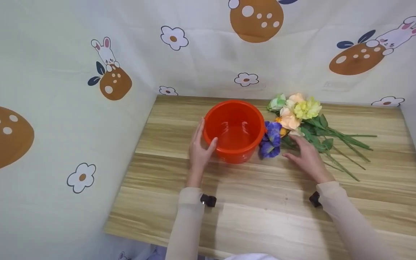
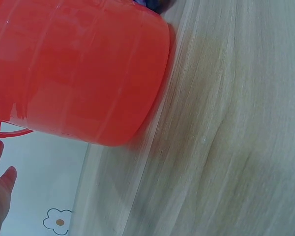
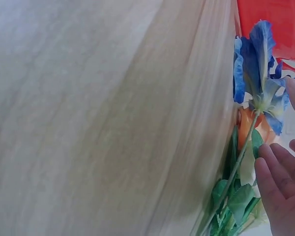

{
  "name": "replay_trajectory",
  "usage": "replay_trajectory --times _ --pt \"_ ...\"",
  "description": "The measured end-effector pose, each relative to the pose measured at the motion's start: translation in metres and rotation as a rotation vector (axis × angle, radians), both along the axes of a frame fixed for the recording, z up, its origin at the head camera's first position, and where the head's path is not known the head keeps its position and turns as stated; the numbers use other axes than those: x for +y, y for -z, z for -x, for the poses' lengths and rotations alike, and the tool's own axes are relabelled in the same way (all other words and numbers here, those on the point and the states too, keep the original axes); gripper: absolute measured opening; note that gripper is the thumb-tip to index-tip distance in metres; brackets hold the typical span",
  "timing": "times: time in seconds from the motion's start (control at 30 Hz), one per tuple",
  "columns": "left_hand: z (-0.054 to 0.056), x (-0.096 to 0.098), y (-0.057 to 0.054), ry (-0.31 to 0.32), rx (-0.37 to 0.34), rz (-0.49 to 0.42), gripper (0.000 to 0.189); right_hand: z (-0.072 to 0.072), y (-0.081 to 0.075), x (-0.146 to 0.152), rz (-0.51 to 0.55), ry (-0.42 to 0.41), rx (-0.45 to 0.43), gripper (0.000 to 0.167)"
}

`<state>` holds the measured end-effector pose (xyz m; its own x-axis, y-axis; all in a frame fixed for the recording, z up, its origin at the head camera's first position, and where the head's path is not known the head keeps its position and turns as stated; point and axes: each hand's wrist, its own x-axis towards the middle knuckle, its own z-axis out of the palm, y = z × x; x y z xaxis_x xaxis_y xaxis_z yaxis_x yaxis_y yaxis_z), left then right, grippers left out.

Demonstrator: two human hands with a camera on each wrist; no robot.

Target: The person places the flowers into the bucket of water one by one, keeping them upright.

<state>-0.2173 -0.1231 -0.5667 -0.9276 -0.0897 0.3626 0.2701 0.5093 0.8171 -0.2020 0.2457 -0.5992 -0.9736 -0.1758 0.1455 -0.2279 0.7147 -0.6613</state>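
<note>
Red bucket (image 1: 236, 156) upright on wooden table (image 1: 258, 216); left hand (image 1: 199, 152) beside it, fingers spread, gripping nothing. Flowers (image 1: 290, 120) lying right of bucket; right hand (image 1: 307, 157) close by, fingers extended, empty.

"What does the table (image 1: 255, 216) look like?"
"Pale wood grain, with darker streaks running across it."
"And what's on it?"
"A red bucket (image 1: 234, 131), standing upright, towards the back edge."
"Just that?"
"No, a bunch of flowers (image 1: 290, 120) lies just right of it, in yellow, peach, pale green and orange, purple nearest the bucket, green stems (image 1: 341, 135) pointing away."
</note>
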Motion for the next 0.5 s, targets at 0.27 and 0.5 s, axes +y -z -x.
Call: replay_trajectory --times 0.27,0.5 --pt "0.0010 0.0007 0.0016 0.009 0.056 -0.020 0.070 0.0038 0.0010 -0.0019 0.031 0.009 -0.049 0.062" --pt "0.0004 0.0015 0.0014 0.007 0.031 -0.030 0.071 0.0073 0.0033 -0.0039 -0.019 0.007 -0.047 0.041"
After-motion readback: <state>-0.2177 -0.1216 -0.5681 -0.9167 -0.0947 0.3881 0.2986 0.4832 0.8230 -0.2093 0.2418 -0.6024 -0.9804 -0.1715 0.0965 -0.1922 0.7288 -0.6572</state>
